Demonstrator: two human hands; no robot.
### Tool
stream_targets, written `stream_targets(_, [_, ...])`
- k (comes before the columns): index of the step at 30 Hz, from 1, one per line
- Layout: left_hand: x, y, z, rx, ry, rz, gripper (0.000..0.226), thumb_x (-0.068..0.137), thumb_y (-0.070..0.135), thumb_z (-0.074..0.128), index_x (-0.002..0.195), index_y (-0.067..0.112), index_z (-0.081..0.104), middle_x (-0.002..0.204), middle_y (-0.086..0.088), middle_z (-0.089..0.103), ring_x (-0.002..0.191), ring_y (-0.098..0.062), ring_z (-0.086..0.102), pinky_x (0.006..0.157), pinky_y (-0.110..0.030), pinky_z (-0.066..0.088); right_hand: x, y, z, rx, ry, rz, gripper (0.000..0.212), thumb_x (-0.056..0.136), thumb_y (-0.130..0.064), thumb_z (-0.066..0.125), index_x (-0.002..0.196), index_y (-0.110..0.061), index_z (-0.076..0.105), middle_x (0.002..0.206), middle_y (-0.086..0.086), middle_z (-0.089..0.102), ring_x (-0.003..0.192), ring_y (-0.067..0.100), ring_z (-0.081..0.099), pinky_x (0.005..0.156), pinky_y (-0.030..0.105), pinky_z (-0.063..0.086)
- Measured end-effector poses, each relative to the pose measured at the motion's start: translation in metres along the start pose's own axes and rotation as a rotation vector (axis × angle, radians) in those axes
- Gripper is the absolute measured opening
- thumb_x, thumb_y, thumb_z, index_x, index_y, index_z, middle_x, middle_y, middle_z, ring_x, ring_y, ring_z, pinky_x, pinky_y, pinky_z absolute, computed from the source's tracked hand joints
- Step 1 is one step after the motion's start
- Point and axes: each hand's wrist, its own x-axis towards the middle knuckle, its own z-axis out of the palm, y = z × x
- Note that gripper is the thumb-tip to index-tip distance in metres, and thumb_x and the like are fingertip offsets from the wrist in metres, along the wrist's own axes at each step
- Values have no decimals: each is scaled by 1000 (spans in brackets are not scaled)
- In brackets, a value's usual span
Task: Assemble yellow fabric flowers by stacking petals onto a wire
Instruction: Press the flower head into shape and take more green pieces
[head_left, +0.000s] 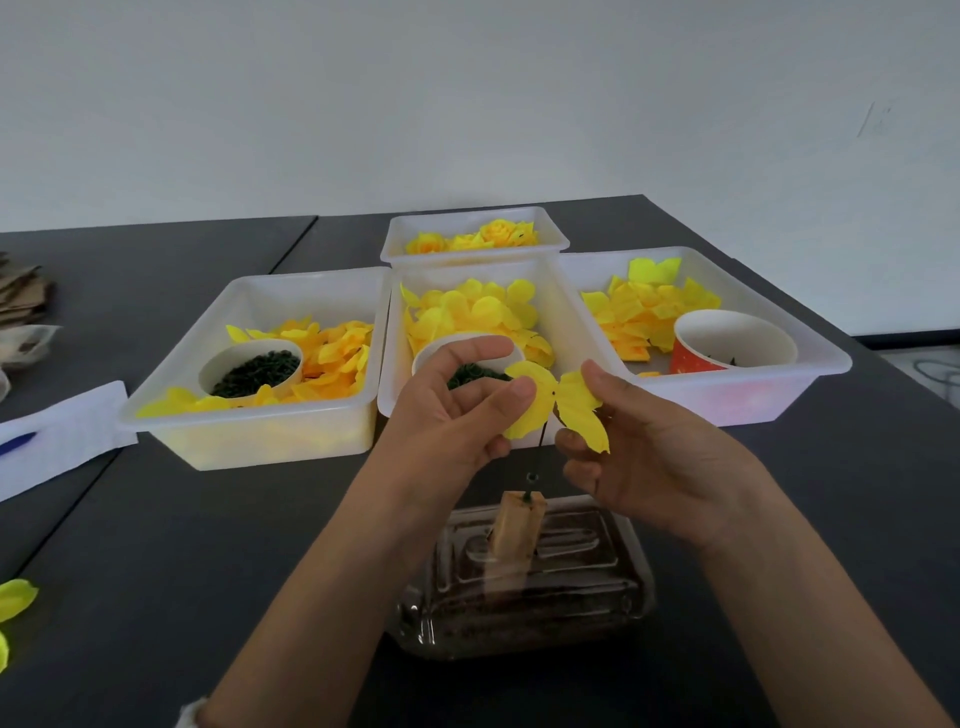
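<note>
Petal piece (553, 402), a yellow fabric cutout with several lobes, sits at the top of a thin dark wire (542, 441) and is pinched from both sides. The left hand (447, 415) holds the left lobe between thumb and curled fingers; the right hand (639, 457) pinches the right lobe between thumb tip and fingers. Both grips are pressed onto fabric, not onto the wire itself.

Straight below the grip the wire runs down into a small wooden block (517, 525), which stands on a clear plastic container (524, 582) nearest the person. A small dark bead or ring (532, 477) appears to sit on the wire between the grip and the block; it is too small to tell.

The step in hand looks like sliding this layer down the wire. To do it well, I would keep the two pinches level so the centre hole stays square to the wire, ease both sides down together, and avoid pulling outward, which could tear the hole or bend the wire. The block may tip if pushed sideways, so press along the wire.

Just beyond the grip stands the middle tray (563, 312) of loose round petals with a cup of green pieces (470, 371) behind the left fingers. To the left of the grip is the left tray (260, 441), to the right the right tray (753, 395), and farthest off a back tray (475, 254) of finished flowers (498, 236), all on the dark tabletop (208, 545).
</note>
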Motion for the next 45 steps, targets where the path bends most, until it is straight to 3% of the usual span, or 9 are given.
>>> stream_targets(5, [-2,-5,-6,96,-21,8,43,74,34,81,112,27,63,87,-8,69,85,-38,58,82,-41,50,3,5,-4,-72,3,0,22,72,-29,65,88,-14,68,64,1,63,51,11,56,43,21,43])
stream_targets(9, [-7,-14,-14,132,-21,-92,58,62,38,76,116,24,61,94,-20,70,86,-31,57,79,-42,49,7,16,-13,-192,48,63,34,73,-31,67,97,-8,69,90,14,64,79,25,58,72,37,47])
stream_targets(13, [-13,-22,-24,148,-57,-245,59,67,29,74,121,18,56,85,-11,73,81,-26,59,74,-38,48,4,21,-16,-292,58,52,28,75,-28,67,84,-1,63,68,10,52,50,11,45,40,22,38])
stream_targets(20, [-13,-18,-29,382,-136,-309,32,87,21,71,114,20,55,66,7,66,54,-2,57,46,-16,40,-1,20,-16,-654,94,67,32,89,-29,63,84,3,58,51,7,48,40,13,41,41,23,39])
stream_targets(26, [-13,-10,-27,805,-68,98,42,83,73,42,114,48,53,109,28,58,101,16,52,76,-10,44,-1,2,-23,-951,173,15,29,88,-42,62,98,-15,60,79,5,68,42,11,51,41,22,41])
stream_targets(29, [-11,-14,-7,755,-213,251,29,88,55,55,114,44,59,113,29,60,111,9,54,89,-14,46,3,-15,-30,-1057,242,-86,21,91,-40,59,97,-20,58,88,8,67,43,9,50,39,22,40])
stream_targets(33, [-3,-27,7,588,-331,160,17,99,16,52,96,28,65,70,6,66,75,-5,66,81,-30,55,11,-36,-31,-1075,284,-208,13,94,-29,57,92,-17,60,83,8,66,42,11,49,39,24,37])
stream_targets(36, [-1,-34,3,555,-410,108,21,100,13,49,93,25,64,71,-7,65,64,-5,59,67,-18,49,16,-44,-28,-1049,280,-233,11,93,-23,58,91,-14,62,79,4,66,42,12,49,37,23,36])
stream_targets(45, [11,-38,-6,626,-540,17,21,93,18,54,89,37,62,72,18,65,81,-1,65,74,-18,51,92,-55,5,-1240,157,-332,10,93,-14,56,89,-10,65,81,6,64,46,10,54,41,23,40])
